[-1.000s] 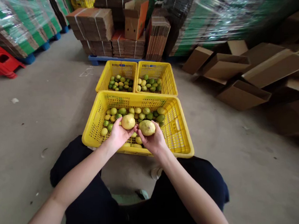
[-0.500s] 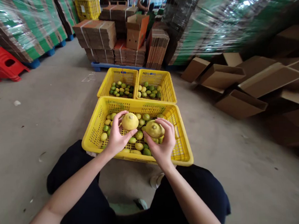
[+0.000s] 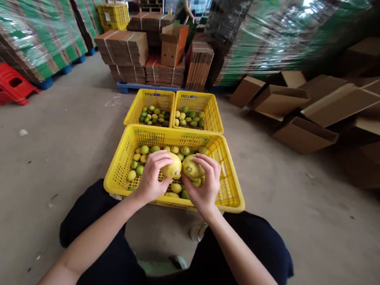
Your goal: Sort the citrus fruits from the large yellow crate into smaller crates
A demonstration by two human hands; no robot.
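My left hand (image 3: 153,177) is closed around a yellow lemon (image 3: 173,166), its tip turned toward me. Beside it, my right hand (image 3: 204,181) grips a greener lemon (image 3: 192,167) between thumb and fingers. The two fruits are side by side, close together, above the near yellow crate (image 3: 119,168). Several green and yellow lemons (image 3: 131,175) lie loose on the bottom of that crate; my hands hide some of them.
Two more yellow crates (image 3: 131,107) with green and yellow fruit stand just beyond. Stacked flat cartons (image 3: 126,46) sit on a blue pallet. Open cardboard boxes (image 3: 304,133) lie at right, a red stool (image 3: 4,82) at left. Another person (image 3: 184,7) bends over at the back.
Both lemons have been turned in my fingers, their tips now pointing lower. The left one has moved right and down, nearer the other. The person at the back has shifted.
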